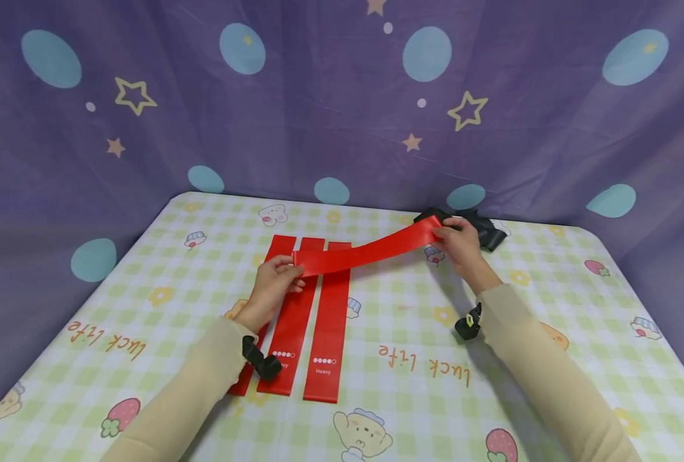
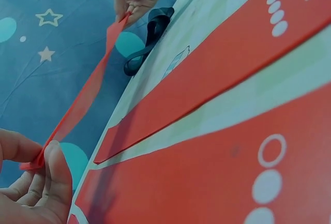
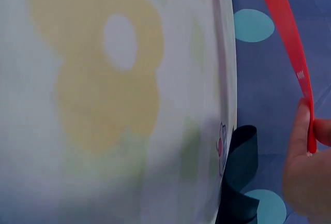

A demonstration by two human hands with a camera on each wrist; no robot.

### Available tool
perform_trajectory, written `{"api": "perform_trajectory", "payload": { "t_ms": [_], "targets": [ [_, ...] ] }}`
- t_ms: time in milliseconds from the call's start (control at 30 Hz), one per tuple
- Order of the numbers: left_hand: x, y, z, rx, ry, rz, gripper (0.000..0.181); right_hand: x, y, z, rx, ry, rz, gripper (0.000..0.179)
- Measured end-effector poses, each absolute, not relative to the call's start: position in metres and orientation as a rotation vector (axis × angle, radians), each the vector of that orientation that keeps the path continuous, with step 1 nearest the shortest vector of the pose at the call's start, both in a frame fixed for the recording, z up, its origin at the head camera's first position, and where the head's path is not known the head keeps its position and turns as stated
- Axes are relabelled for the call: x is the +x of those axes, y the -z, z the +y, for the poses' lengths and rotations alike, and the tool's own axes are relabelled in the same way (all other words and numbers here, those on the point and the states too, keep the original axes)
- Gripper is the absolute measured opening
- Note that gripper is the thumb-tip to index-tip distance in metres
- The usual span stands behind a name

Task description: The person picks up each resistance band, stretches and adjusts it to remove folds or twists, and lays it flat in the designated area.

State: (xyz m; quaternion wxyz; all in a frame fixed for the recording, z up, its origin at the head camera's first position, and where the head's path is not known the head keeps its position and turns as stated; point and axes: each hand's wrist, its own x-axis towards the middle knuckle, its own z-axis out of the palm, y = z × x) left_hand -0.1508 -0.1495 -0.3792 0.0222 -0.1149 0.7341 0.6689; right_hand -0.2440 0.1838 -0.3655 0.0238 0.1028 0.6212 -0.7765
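Observation:
A red resistance band (image 1: 365, 254) is stretched out above the table between both hands. Its left end is pinched between the thumb and fingers of my left hand (image 1: 273, 285). My right hand (image 1: 462, 247) pinches the other end, higher and farther to the right. Beneath the left hand, several flat red bands lie side by side, among them a right one (image 1: 326, 333), a middle one (image 1: 287, 327) and a left one (image 1: 283, 245) partly hidden by the hand and sleeve. White dots and the word "Heavy" are printed on the right one.
Behind my right hand, a crumpled heap of black bands (image 1: 489, 232) lies near the table's back edge. A checked tablecloth (image 1: 411, 410) with cartoon prints covers the table. A purple patterned curtain (image 1: 342, 109) hangs behind it.

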Motion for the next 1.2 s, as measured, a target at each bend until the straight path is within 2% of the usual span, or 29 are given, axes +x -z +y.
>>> {"api": "perform_trajectory", "payload": {
  "t_ms": [233,300,400,500,600,833,1033,1200],
  "targets": [
    [-0.152,0.381,-0.152,-0.358,-2.043,2.319,0.043,-0.241,0.372,0.19,0.21,2.388,2.013,0.017],
    [-0.152,0.381,-0.152,-0.348,-2.043,2.334,0.043,-0.241,0.373,0.192,0.17,2.377,2.021,0.021],
    [-0.153,0.382,-0.151,-0.316,-2.04,2.359,0.038,-0.242,0.373,0.194,0.128,2.341,2.016,0.029],
    [-0.154,0.382,-0.151,-0.309,-2.028,2.382,0.027,-0.242,0.372,0.199,0.111,2.287,1.985,0.028],
    [-0.153,0.382,-0.151,-0.307,-2.027,2.393,0.023,-0.242,0.37,0.204,0.098,2.263,1.893,0.028],
    [-0.154,0.379,-0.152,-0.3,-2.039,2.392,0.029,-0.242,0.367,0.215,0.062,2.243,1.746,0.045],
    [-0.157,0.377,-0.151,-0.325,-2.041,2.361,0.036,-0.241,0.369,0.22,0.066,2.183,1.808,0.047],
    [-0.156,0.376,-0.149,-0.31,-2.012,2.413,0.034,-0.239,0.374,0.227,0.038,2.245,1.715,0.046]
  ]
}}
